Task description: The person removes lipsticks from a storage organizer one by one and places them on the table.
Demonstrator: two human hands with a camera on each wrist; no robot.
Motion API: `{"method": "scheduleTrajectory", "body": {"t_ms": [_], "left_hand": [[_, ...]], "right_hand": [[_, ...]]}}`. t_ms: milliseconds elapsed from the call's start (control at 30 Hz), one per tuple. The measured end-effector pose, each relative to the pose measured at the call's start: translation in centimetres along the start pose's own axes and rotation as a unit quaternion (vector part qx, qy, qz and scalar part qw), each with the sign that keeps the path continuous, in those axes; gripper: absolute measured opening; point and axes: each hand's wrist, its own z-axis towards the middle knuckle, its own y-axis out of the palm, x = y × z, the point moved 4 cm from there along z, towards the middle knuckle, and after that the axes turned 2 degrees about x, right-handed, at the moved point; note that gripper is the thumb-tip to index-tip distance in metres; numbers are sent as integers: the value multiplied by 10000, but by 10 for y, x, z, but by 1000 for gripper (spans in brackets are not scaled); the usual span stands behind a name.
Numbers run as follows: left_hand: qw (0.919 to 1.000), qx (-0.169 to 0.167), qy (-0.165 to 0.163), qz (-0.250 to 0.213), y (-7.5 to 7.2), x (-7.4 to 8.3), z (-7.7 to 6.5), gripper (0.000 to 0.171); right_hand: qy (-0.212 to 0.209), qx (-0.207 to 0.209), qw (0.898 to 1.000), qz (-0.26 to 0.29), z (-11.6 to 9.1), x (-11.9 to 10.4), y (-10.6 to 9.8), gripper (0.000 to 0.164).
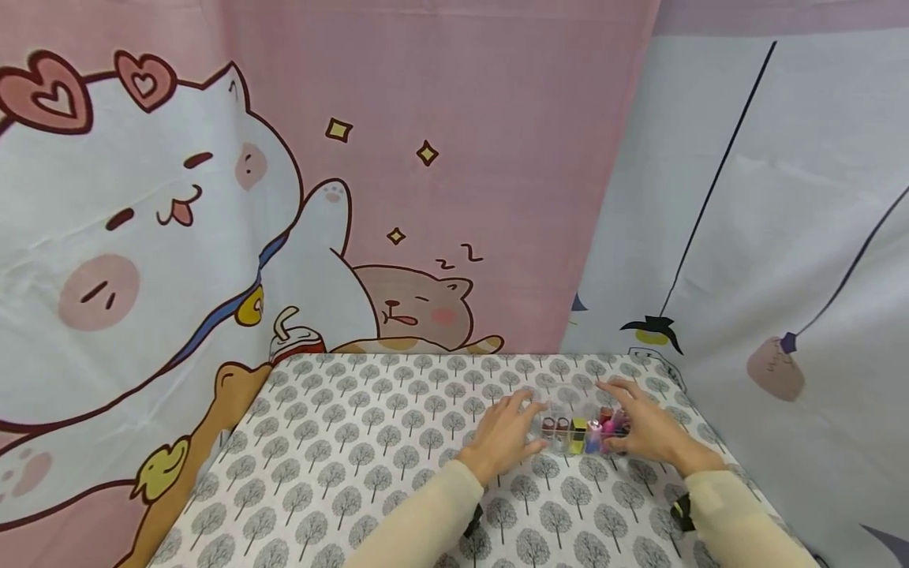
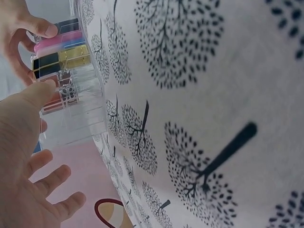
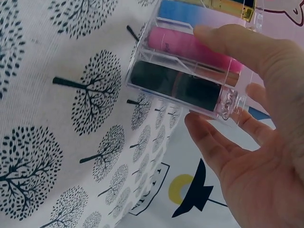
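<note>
A clear plastic lipstick organizer stands on the tree-print cloth, close between my two hands. In its slots are a black-and-yellow tube, a pink tube, a blue-to-pink tube, a dark tube and red-topped lipsticks. My left hand is at the left end, its thumb overlapping the red tops and its lower fingers spread apart. My right hand holds the right end, thumb over the pink tube, other fingers behind the case and partly hidden.
The cloth-covered table extends far to the left of the organizer. A cartoon-print curtain hangs along its back and both sides. Dark wrist straps show at the sleeves.
</note>
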Motion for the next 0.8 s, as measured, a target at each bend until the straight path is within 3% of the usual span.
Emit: {"method": "scheduleTrajectory", "body": {"t_ms": [167, 367, 800], "left_hand": [[9999, -8, -121, -114, -2, -8, -2, 54], [9989, 77, -25, -453, -8, -18, -6, 45], [9949, 67, 28, -1007, -21, -46, -27, 38]], "right_hand": [[-211, 47, 9997, -108, 3, -8, 1, 112], [-357, 100, 9993, -61, 4, -14, 1, 113], [-417, -121, 9988, 228, 7, -32, 11, 120]]}}
